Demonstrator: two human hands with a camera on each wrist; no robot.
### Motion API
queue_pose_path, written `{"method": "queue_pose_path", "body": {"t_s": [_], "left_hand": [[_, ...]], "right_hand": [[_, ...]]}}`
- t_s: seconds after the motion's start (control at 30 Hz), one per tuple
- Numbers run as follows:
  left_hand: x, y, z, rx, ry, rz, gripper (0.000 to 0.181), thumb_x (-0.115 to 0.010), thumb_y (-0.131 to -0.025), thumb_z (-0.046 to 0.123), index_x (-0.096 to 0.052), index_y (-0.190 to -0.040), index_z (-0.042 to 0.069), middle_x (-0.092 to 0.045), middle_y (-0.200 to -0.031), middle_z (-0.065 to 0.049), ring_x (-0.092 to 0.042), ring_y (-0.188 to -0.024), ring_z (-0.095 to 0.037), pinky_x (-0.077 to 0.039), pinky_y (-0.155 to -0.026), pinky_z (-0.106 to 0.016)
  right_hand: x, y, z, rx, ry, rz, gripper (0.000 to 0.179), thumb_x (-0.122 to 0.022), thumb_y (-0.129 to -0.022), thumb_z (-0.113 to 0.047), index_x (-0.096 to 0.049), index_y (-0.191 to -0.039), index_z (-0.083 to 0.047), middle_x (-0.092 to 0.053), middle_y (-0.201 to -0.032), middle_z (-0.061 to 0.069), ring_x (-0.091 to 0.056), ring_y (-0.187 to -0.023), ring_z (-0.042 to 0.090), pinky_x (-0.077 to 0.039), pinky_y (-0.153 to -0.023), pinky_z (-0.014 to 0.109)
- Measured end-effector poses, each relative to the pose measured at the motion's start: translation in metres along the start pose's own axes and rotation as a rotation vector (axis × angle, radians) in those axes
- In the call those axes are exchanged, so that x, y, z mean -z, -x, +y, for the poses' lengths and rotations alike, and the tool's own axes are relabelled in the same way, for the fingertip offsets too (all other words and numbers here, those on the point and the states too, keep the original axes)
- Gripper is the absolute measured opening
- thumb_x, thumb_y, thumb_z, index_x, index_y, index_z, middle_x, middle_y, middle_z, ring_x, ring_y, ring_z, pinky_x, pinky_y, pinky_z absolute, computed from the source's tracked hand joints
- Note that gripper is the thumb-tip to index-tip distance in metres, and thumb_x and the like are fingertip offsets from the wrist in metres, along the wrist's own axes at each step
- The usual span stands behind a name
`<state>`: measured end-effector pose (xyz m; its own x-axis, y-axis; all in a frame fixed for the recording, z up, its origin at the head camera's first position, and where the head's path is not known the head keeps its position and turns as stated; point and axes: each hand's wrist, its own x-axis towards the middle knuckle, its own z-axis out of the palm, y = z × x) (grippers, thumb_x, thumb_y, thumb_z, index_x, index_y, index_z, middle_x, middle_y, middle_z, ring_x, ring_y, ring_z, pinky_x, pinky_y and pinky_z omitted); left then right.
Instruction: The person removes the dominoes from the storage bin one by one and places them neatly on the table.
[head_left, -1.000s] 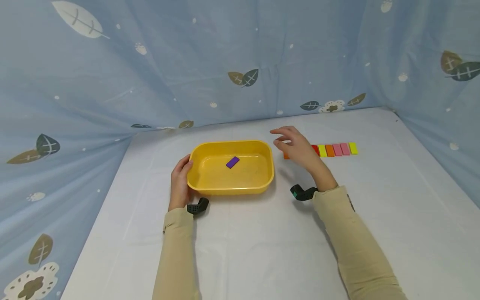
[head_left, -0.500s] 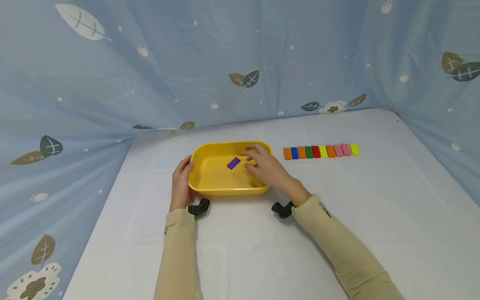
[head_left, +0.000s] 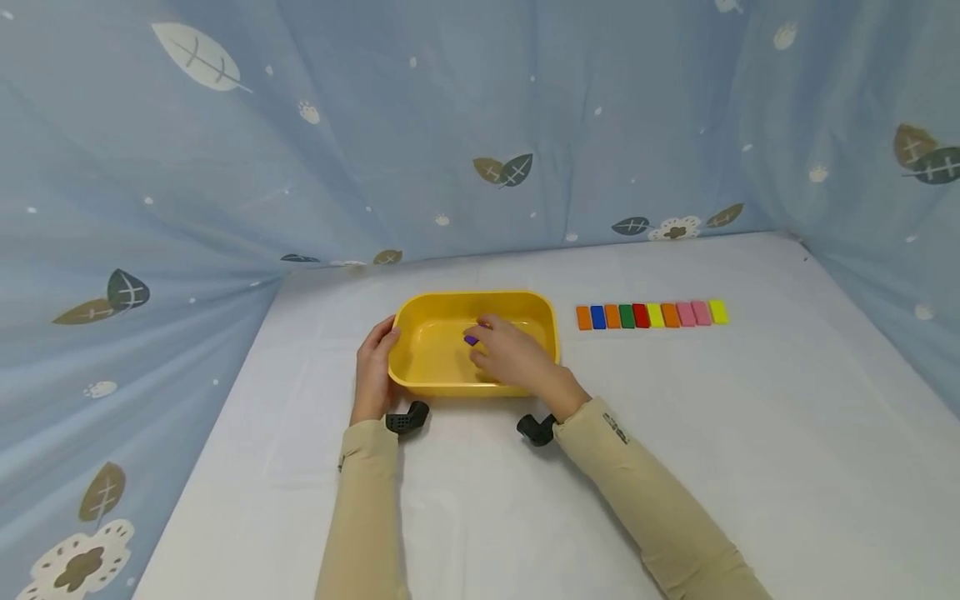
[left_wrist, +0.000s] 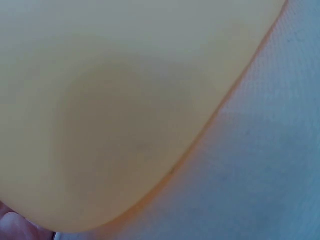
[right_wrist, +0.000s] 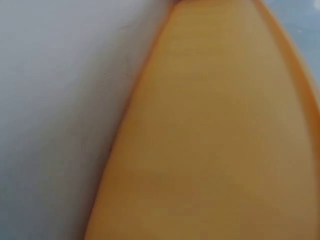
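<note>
Head view looks down across the table; both wrist views press close against the yellow tub (head_left: pixel 450 379)

Right hand (head_left: pixel 517 360) reaches purple block (head_left: pixel 470 339); yellow tub (head_left: pixel 427 367).

Open surface (head_left: pixel 750 433) right of and in front of yellow tub (head_left: pixel 550 310). Block row (head_left: pixel 651 315) lies beside tub's right rim, narrow gap between. Curtain (head_left: pixel 450 125) walls off back and sides.

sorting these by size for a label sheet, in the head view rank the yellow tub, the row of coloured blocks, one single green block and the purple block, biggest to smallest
1. yellow tub
2. row of coloured blocks
3. green block

The purple block cannot be ranked: the right hand covers most of it, so only a sliver shows.
</note>
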<state>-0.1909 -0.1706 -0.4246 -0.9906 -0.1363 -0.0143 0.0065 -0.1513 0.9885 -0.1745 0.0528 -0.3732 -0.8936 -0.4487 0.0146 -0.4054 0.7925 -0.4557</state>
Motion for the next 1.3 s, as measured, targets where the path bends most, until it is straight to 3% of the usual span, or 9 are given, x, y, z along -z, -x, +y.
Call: {"method": "queue_pose_path", "body": {"t_s": [0.1, 0.23, 0.4, 0.5, 0.67, 0.93, 1.1, 1.2, 1.3], "left_hand": [[0.001, 0.000, -0.003, 0.005, -0.008, -0.003, 0.037, -0.052, -0.090, 0.029, -0.052, -0.124, 0.014, -0.047, -0.127, -0.001, -0.046, -0.113, -0.017, -0.038, -0.096, -0.027], [0.001, 0.002, -0.003, 0.018, -0.015, -0.003, 0.038, -0.052, -0.090, 0.029, -0.051, -0.125, 0.014, -0.046, -0.129, -0.001, -0.044, -0.115, -0.017, -0.037, -0.097, -0.028], [0.002, 0.002, -0.001, -0.005, -0.036, -0.007, 0.038, -0.051, -0.090, 0.029, -0.051, -0.126, 0.014, -0.046, -0.128, -0.001, -0.044, -0.115, -0.017, -0.036, -0.098, -0.028], [0.002, 0.001, 0.000, -0.019, -0.037, -0.014, 0.037, -0.051, -0.090, 0.029, -0.052, -0.124, 0.014, -0.047, -0.127, 0.000, -0.045, -0.113, -0.016, -0.038, -0.096, -0.027], [0.003, 0.000, -0.001, -0.012, -0.035, -0.014, 0.037, -0.052, -0.090, 0.030, -0.052, -0.124, 0.015, -0.048, -0.126, 0.001, -0.046, -0.113, -0.015, -0.038, -0.095, -0.026], [0.004, 0.000, 0.000, -0.015, -0.031, -0.006, 0.037, -0.051, -0.091, 0.028, -0.051, -0.125, 0.013, -0.047, -0.127, -0.001, -0.045, -0.113, -0.017, -0.037, -0.097, -0.028], [0.003, 0.000, -0.002, -0.021, -0.011, -0.017, 0.037, -0.052, -0.090, 0.028, -0.052, -0.124, 0.013, -0.048, -0.126, -0.001, -0.046, -0.113, -0.017, -0.037, -0.097, -0.028], [0.003, -0.001, -0.002, -0.023, -0.006, -0.020, 0.037, -0.052, -0.090, 0.028, -0.052, -0.124, 0.013, -0.048, -0.125, -0.001, -0.046, -0.113, -0.017, -0.037, -0.097, -0.028], [0.002, -0.001, 0.000, -0.019, -0.007, -0.015, 0.036, -0.051, -0.091, 0.027, -0.052, -0.124, 0.013, -0.048, -0.125, -0.001, -0.045, -0.113, -0.018, -0.036, -0.098, -0.029]], "right_hand": [[-0.004, -0.003, -0.001, 0.010, -0.046, -0.059, 0.037, -0.051, -0.090, -0.026, -0.052, -0.124, -0.011, -0.050, -0.124, 0.005, -0.048, -0.111, 0.019, -0.039, -0.094, 0.032], [-0.007, -0.005, -0.001, 0.019, -0.098, -0.068, 0.036, -0.050, -0.091, -0.024, -0.053, -0.123, -0.008, -0.054, -0.119, 0.005, -0.049, -0.108, 0.019, -0.040, -0.093, 0.032], [-0.008, -0.007, 0.004, 0.003, -0.119, -0.029, 0.035, -0.051, -0.090, -0.024, -0.055, -0.122, -0.009, -0.051, -0.123, 0.006, -0.042, -0.115, 0.022, -0.033, -0.099, 0.034], [-0.008, -0.008, 0.005, -0.008, -0.121, -0.058, 0.039, -0.051, -0.090, -0.026, -0.052, -0.125, -0.010, -0.041, -0.133, 0.010, -0.034, -0.123, 0.026, -0.028, -0.103, 0.037], [-0.009, -0.008, 0.004, -0.059, -0.059, -0.131, 0.045, -0.051, -0.090, -0.030, -0.045, -0.132, -0.015, -0.022, -0.144, 0.014, -0.020, -0.131, 0.030, -0.022, -0.104, 0.046], [-0.012, -0.007, 0.000, -0.057, 0.098, -0.194, 0.047, -0.048, -0.091, -0.037, -0.042, -0.134, -0.020, -0.019, -0.147, 0.007, -0.016, -0.132, 0.028, -0.024, -0.100, 0.053], [-0.011, -0.005, -0.001, -0.055, 0.149, -0.149, 0.046, -0.048, -0.091, -0.037, -0.044, -0.133, -0.019, -0.031, -0.141, 0.004, -0.025, -0.128, 0.026, -0.029, -0.099, 0.049], [-0.011, -0.004, -0.001, -0.052, 0.156, -0.096, 0.043, -0.049, -0.090, -0.036, -0.048, -0.130, -0.019, -0.042, -0.129, 0.005, -0.036, -0.117, 0.024, -0.036, -0.092, 0.043], [-0.011, -0.004, -0.001, -0.055, 0.143, -0.069, 0.040, -0.050, -0.090, -0.034, -0.051, -0.128, -0.019, -0.043, -0.124, 0.008, -0.038, -0.110, 0.024, -0.040, -0.086, 0.040]]}}
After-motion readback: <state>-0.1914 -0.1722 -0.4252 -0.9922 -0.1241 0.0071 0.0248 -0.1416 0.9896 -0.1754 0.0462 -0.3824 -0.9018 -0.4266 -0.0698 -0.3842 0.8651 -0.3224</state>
